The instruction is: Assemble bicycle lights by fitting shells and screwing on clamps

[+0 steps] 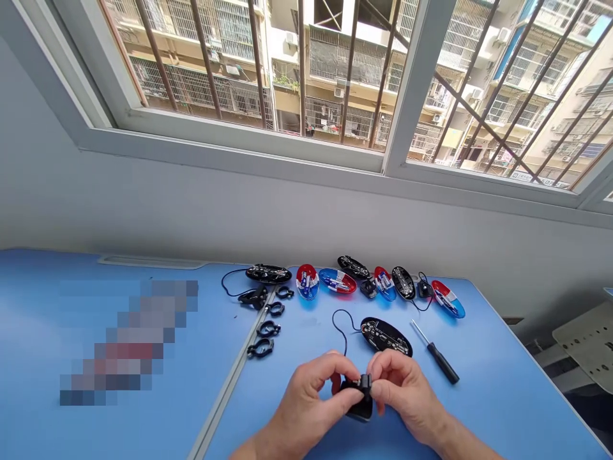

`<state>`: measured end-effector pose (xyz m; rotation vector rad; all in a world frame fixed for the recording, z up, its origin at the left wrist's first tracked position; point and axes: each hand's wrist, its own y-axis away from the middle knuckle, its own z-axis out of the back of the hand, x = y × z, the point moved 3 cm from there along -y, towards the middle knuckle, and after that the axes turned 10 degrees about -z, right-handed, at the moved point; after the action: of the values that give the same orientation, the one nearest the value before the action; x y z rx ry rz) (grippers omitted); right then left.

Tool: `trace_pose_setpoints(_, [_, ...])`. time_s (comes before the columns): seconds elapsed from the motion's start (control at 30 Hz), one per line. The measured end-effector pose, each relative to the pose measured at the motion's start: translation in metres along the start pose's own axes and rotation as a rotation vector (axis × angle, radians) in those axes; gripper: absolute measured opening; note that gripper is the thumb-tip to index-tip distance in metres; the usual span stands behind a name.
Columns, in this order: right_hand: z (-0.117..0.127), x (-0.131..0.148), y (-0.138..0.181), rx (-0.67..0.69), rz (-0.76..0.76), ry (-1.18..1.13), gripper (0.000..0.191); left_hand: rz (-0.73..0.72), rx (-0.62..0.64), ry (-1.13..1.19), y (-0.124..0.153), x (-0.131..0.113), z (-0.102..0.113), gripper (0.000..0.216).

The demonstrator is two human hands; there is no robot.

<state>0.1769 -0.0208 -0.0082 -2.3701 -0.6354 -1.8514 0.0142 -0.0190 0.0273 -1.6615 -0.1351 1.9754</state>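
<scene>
My left hand [318,399] is closed around a small black plastic switch box [363,410] with a clip-like part on top. Pinched against that raised part, my right hand [405,393] has thumb and fingertips on its right side; whether a smaller piece sits between them is hidden. Just beyond my hands lies an oval black circuit-board housing [385,335], and its thin black cable [341,327] loops to the left and down towards the box. A screwdriver [441,361] with a black handle rests to the right of my right hand.
Several black ring clamps [268,328] line the table seam on the left. Along the back stand red-and-blue oval light covers [307,282] and more black circuit housings [268,273]. A blurred-out patch [127,345] covers something at left. The barred window [268,76] rises behind the blue table [163,434].
</scene>
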Motion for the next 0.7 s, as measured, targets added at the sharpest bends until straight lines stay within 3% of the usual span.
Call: trace_pose_setpoints(0.7, [0.004,-0.007,0.000,0.001,-0.076,-0.017,0.030,0.003,0.021,0.012,0.003,0.010,-0.004,0.007])
